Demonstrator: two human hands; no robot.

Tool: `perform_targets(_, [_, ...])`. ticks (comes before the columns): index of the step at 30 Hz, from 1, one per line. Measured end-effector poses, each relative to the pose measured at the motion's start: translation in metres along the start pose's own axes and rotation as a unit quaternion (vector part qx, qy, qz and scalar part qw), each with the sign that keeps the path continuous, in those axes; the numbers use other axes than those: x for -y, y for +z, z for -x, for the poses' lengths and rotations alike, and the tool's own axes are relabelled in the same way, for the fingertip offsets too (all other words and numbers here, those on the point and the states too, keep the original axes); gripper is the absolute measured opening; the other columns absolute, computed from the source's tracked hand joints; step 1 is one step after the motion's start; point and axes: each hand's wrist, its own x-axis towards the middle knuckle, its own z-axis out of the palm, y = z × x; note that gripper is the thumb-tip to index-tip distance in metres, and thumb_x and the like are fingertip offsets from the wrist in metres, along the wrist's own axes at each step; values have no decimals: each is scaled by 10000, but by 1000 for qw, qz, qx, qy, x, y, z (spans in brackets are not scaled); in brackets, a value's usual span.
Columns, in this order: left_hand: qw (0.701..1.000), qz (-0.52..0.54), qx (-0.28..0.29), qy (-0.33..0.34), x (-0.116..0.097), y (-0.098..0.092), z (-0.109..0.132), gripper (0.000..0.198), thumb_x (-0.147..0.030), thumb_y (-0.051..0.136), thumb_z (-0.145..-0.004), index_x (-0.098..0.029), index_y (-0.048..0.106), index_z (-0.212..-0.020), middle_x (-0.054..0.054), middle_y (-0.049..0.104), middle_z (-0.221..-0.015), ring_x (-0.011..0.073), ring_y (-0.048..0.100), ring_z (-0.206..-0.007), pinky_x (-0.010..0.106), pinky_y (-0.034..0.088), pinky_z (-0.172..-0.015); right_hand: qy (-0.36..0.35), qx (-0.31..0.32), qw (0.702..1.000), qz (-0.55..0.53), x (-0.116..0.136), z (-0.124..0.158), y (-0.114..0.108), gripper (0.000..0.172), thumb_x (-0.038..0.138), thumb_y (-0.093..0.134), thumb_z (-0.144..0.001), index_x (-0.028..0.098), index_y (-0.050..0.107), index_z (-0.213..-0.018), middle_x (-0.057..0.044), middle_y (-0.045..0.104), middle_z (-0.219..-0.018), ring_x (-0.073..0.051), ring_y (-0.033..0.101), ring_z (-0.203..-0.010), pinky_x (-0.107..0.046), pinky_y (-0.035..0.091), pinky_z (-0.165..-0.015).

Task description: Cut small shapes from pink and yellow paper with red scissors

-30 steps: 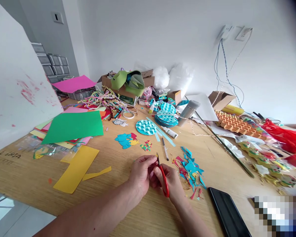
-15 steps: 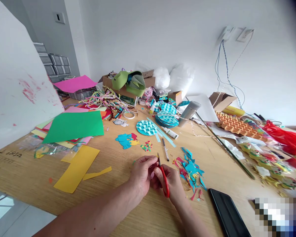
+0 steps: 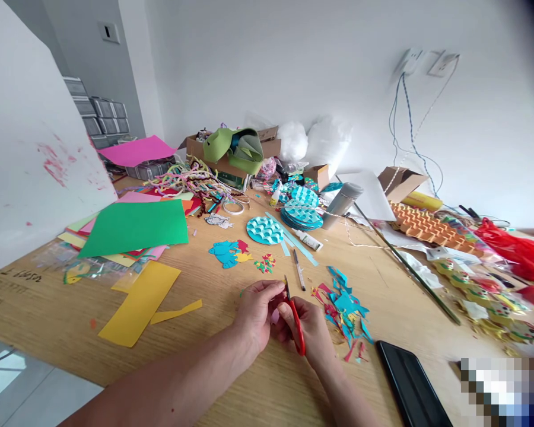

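Far left of the scissors [image 3: 298, 325] is illegible handwriting [image 3: 20, 274].

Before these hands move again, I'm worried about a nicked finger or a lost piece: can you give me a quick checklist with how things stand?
1. Scissors in the right hand: ok, held by the red handle.
2. Left hand clear of the blades: not ok, its fingertips are right beside them.
3. Piece pinched securely in the left hand: cannot tell, the fingers hide most of what is there.
4. Blue cut-out apart from the scraps: ok, they lie on opposite sides of the hands.
5. Phone away from the blades: ok, it lies to the right, near the bottom of the view.
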Motion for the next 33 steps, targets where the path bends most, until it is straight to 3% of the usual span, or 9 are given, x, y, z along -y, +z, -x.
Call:
perform_targets(9, [999,-26,24,5,-2,1,-1,266,-312,789,-554,-134,599,-609,-8,545,-542,77,445,-441,220,290,-420,-1,-6,1000,-1,1,-1,-1,533,680,676,-662,180,500,-611,9,558,-429,-122,515,-334,-206,356,-339])
perform_targets(21, [995,-77,8,58,0,-3,-5,232,-285,772,-564,-134,612,-638,12,584,-559,107,501,-495,231,350,-459,7,-4,1000,10,2,-1,-2,542,698,661,-659,181,506,-612,1,570,-435,-123,514,-338,-208,355,-344])
perform_targets(33, [993,-98,8,62,-3,-3,-5,190,-258,736,-582,-140,596,-632,16,582,-564,114,499,-496,234,347,-442,-6,5,1000,13,4,-1,-4,503,632,692,-689,167,524,-597,3,560,-421,-111,507,-335,-192,348,-345])
